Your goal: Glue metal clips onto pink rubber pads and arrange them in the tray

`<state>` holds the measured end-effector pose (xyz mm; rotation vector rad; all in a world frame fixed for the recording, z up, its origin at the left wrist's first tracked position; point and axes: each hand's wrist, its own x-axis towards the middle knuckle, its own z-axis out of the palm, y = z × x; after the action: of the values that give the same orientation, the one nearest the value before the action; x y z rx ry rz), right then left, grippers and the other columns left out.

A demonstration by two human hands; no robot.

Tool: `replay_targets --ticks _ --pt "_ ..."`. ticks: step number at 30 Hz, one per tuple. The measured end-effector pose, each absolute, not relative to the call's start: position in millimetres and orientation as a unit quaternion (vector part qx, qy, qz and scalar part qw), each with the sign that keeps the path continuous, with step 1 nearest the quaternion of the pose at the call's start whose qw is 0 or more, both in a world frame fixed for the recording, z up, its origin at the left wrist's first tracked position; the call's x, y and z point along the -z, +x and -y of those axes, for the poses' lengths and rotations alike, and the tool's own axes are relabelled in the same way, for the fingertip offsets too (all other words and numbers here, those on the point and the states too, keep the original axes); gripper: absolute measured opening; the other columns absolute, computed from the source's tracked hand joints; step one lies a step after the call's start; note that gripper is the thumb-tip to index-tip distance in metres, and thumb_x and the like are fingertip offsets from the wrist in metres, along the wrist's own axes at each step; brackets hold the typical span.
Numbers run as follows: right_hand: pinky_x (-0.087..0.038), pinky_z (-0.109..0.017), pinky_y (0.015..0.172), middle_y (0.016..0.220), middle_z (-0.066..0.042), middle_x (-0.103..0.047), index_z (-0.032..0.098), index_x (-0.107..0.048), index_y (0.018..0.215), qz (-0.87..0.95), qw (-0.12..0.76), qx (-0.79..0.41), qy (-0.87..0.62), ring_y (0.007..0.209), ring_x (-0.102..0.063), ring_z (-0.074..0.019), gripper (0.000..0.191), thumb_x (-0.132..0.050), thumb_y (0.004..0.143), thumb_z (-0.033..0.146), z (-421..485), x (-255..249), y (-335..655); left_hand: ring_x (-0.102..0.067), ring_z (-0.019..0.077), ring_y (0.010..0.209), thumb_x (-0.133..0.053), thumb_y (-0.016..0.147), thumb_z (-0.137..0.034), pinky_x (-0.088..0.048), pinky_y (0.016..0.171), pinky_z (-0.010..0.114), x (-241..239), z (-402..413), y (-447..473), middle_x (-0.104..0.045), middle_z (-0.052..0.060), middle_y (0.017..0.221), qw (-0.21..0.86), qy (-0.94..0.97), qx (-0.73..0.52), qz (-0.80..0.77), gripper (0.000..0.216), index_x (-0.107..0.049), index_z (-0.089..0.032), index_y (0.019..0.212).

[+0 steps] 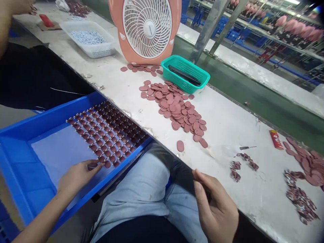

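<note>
My left hand (78,177) rests inside a blue plastic tray (19,168), its fingertips at the end of rows of small pink ovals with dark backing (108,135). Whether those fingers pinch anything is hidden. My right hand (215,206) hangs over my jeans (134,189) near the table edge, with its fingers curled. Anything in them is too small to make out. On the white table (227,131), a loose heap of pink oval pieces (174,108) lies beyond both hands.
A pink fan (146,30), a teal basket (186,74) holding black items, and a white tub of small parts (87,38) stand along the table. A red can (276,139), a small blade (246,147), and pink scraps (301,195) lie at right. Another person's hand (25,5) shows at top left.
</note>
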<state>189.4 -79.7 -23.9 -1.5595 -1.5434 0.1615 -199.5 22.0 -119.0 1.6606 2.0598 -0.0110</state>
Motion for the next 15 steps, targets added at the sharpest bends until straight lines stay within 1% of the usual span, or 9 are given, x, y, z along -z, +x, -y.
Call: replay_targets --ticks 2,4,5,6,8,10,12,14,15 --pt "-0.059 -0.032 0.084 0.103 -0.005 -0.077 0.023 -0.075 0.111 0.586 0.467 -0.037 -0.661 0.091 -0.073 -0.0180 0.020 -0.070 0.092 0.018 82.9 20.2 196.7 -0.076 0.0300 0.071 -0.063 0.086 -0.058 -0.044 0.050 0.025 113.6 -19.1 -205.0 -0.084 0.004 0.085 0.214 0.597 -0.017 -0.773 0.039 -0.084 -0.025 0.095" --pt "-0.058 -0.036 0.082 0.099 -0.007 -0.076 0.021 -0.076 0.107 0.491 0.520 0.015 -0.699 0.084 -0.072 -0.0190 0.017 -0.073 0.090 0.022 79.5 14.6 204.9 -0.074 0.0278 0.062 -0.066 0.085 -0.056 -0.043 0.046 0.025 107.4 -15.7 -208.0 -0.082 0.003 0.075 0.169 0.580 -0.051 -0.795 0.035 -0.084 -0.027 0.091" --pt "-0.058 -0.038 0.081 0.098 -0.007 -0.075 0.019 -0.076 0.107 0.435 0.557 0.039 -0.706 0.082 -0.071 -0.0196 0.020 -0.076 0.088 0.025 75.4 11.5 209.8 -0.073 0.0269 0.060 -0.066 0.085 -0.055 -0.043 0.045 0.025 104.7 -14.5 -207.1 -0.082 0.003 0.073 0.143 0.572 -0.077 -0.804 0.034 -0.084 -0.026 0.092" --pt "-0.058 -0.039 0.081 0.100 -0.008 -0.072 0.018 -0.074 0.110 0.390 0.591 0.054 -0.704 0.085 -0.070 -0.0206 0.028 -0.079 0.084 0.028 70.0 8.7 215.2 -0.073 0.0260 0.059 -0.065 0.087 -0.054 -0.046 0.047 0.026 102.4 -13.9 -203.8 -0.082 0.003 0.076 0.118 0.564 -0.106 -0.810 0.034 -0.083 -0.026 0.095" --pt "-0.057 -0.041 0.083 0.114 -0.011 -0.066 0.018 -0.066 0.122 0.357 0.619 0.042 -0.699 0.097 -0.067 -0.0235 0.052 -0.085 0.077 0.036 57.9 4.3 227.1 -0.074 0.0236 0.065 -0.062 0.091 -0.052 -0.053 0.059 0.030 98.6 -15.7 -188.2 -0.083 0.004 0.092 0.076 0.560 -0.180 -0.805 0.036 -0.081 -0.025 0.105" --pt "-0.055 -0.045 0.090 0.131 -0.013 -0.058 0.021 -0.054 0.136 0.382 0.576 -0.007 -0.723 0.111 -0.062 -0.0268 0.071 -0.084 0.076 0.046 46.6 2.6 237.5 -0.075 0.0229 0.076 -0.065 0.092 -0.046 -0.057 0.076 0.034 93.5 -21.5 -159.8 -0.082 0.006 0.102 0.022 0.597 -0.306 -0.741 0.032 -0.079 -0.023 0.109" --pt "-0.053 -0.049 0.094 0.138 -0.017 -0.054 0.020 -0.046 0.144 0.404 0.513 -0.043 -0.756 0.116 -0.059 -0.0295 0.081 -0.078 0.078 0.055 37.3 3.5 244.0 -0.074 0.0242 0.085 -0.074 0.088 -0.033 -0.056 0.089 0.037 83.7 -29.6 -121.2 -0.081 0.007 0.100 -0.036 0.663 -0.442 -0.603 0.023 -0.079 -0.022 0.107" --pt "-0.051 -0.050 0.094 0.134 -0.018 -0.057 0.018 -0.048 0.143 0.424 0.473 -0.059 -0.770 0.115 -0.059 -0.0312 0.084 -0.078 0.076 0.059 28.8 6.3 246.2 -0.073 0.0250 0.093 -0.078 0.084 -0.018 -0.053 0.095 0.039 68.7 -38.2 -78.6 -0.080 0.009 0.104 -0.056 0.729 -0.508 -0.455 0.026 -0.077 -0.022 0.109" --pt "-0.051 -0.050 0.093 0.132 -0.018 -0.059 0.017 -0.052 0.139 0.433 0.462 -0.064 -0.771 0.113 -0.059 -0.0316 0.082 -0.079 0.075 0.059 24.5 7.9 246.2 -0.072 0.0259 0.098 -0.078 0.084 -0.016 -0.051 0.098 0.041 60.3 -42.4 -58.1 -0.079 0.010 0.109 -0.042 0.756 -0.508 -0.412 0.031 -0.076 -0.023 0.114"
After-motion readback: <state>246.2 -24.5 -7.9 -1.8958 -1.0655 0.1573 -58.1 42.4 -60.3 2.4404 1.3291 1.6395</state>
